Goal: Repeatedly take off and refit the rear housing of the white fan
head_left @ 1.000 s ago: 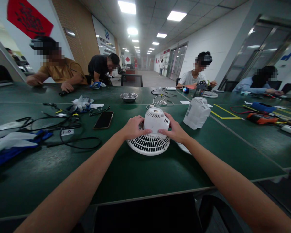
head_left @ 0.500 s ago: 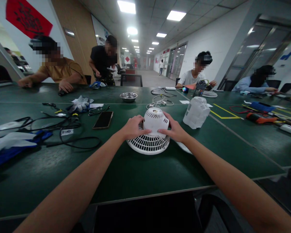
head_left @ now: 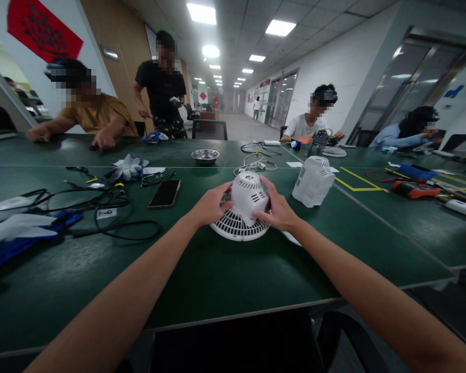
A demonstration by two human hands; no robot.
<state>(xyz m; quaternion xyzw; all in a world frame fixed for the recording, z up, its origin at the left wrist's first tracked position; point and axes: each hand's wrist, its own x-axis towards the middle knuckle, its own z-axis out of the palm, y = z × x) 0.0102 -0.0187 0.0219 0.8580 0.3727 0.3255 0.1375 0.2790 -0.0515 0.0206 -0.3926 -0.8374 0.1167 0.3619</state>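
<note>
In the middle of the green table a white fan motor cover [head_left: 245, 194], with slots in its side and a hole in its top, sits on a round white fan grille [head_left: 237, 228]. My left hand [head_left: 213, 204] wraps the cover's left side, thumb in front and fingers behind. On the opposite side my right hand [head_left: 278, 208] grips it with the thumb near its lower front. The fingertips behind the cover are partly hidden. A flat white piece [head_left: 292, 238] shows partly under my right wrist.
A white plastic housing [head_left: 314, 181] stands to the right. Left of my hands lie a phone [head_left: 164, 194], black cables [head_left: 140, 223] and gloves [head_left: 127, 168]. Behind is a metal bowl [head_left: 205, 156] near a white cable [head_left: 255, 165]. Co-workers sit and stand across the table.
The fan motor cover has turned between my hands, so its side slots now face front right. The grille has shifted slightly back. A standing co-worker has straightened up.
</note>
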